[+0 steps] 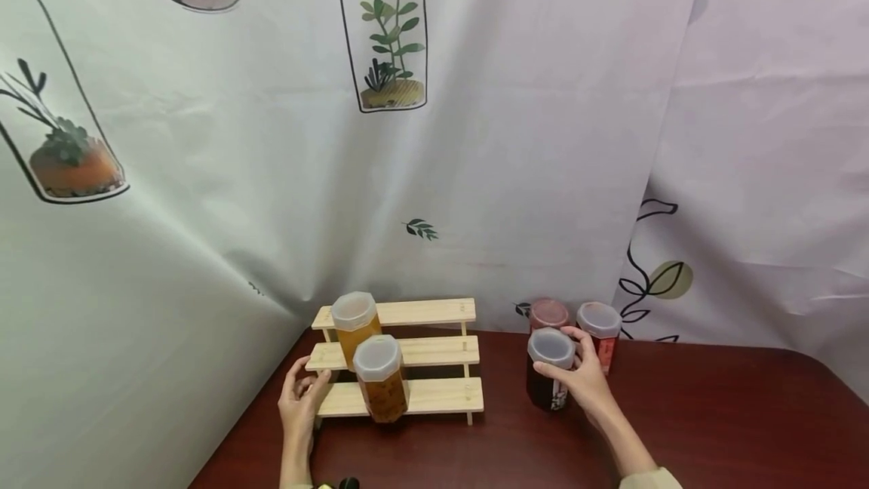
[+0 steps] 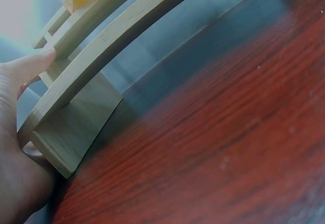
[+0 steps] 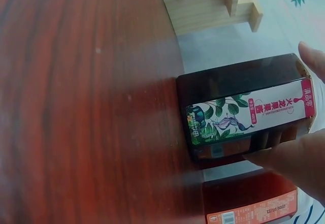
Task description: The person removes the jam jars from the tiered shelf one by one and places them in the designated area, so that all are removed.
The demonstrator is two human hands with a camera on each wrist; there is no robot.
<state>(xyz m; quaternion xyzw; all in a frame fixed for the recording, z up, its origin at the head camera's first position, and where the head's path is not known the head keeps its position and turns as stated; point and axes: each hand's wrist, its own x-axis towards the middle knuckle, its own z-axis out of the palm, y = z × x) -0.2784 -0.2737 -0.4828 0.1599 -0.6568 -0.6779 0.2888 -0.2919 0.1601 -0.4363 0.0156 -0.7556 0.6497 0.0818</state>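
Observation:
My right hand (image 1: pixel 580 372) grips a dark jar (image 3: pixel 238 107) with a whitish lid (image 1: pixel 551 347), thumb and fingers around its upper part. A white, pink-edged label (image 3: pixel 264 104) faces the right wrist camera. At the left end of a three-tier wooden rack (image 1: pixel 441 395), my left hand (image 1: pixel 300 398) holds the side, its thumb (image 2: pixel 35 64) lying over the front board. An amber jar (image 1: pixel 385 395) stands upright on the rack's bottom tier. Behind it, a yellow-orange jar (image 1: pixel 356 334) stands on a higher tier.
Two reddish jars, one with a pink-looking lid (image 1: pixel 548 313) and one with a whitish lid (image 1: pixel 600 319), stand behind the dark jar. A printed cloth (image 1: pixel 529 172) hangs behind the dark red table (image 1: pixel 733 413). Small dark objects (image 1: pixel 349 483) show at the bottom edge.

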